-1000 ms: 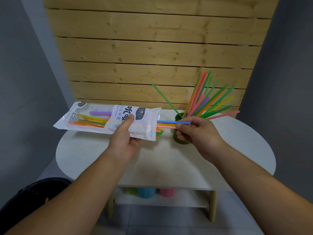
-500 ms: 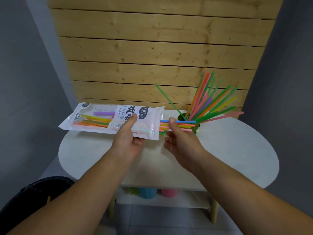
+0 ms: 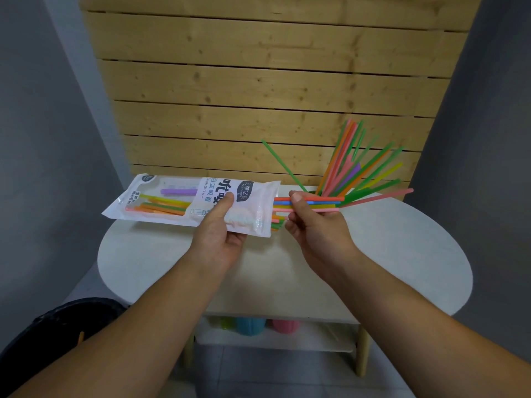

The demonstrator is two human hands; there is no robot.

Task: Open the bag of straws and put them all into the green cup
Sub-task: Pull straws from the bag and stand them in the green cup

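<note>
Currently the left hand (image 3: 218, 237) holds the bag (image 3: 172, 196) level above the table (image 3: 402, 254), with the bag's open mouth toward the right hand (image 3: 316, 231).

Left hand: the thumb lies flat on the bag's printed face. The other fingers are curled under the bag and mostly hidden. Loose straws (image 3: 161, 203) show through the clear window, well to the left of that thumb.

Right hand: thumb and fingers pinch a small bundle (image 3: 319, 203) of orange, blue, yellow and pink straws. The thumb presses on top and the other fingers are curled beneath. The bundle runs from inside the bag mouth, under the thumb, and ends just right of the fingers. Shorter straw ends (image 3: 277, 222) stick out of the mouth, below the bundle and just left of the right fingers.

Cup (image 3: 311, 192): directly behind the right fingers, with only a sliver of rim visible. A fan (image 3: 359, 173) of straws rises from it, up and right of those fingers. One green straw leans left above the thumb.
</note>
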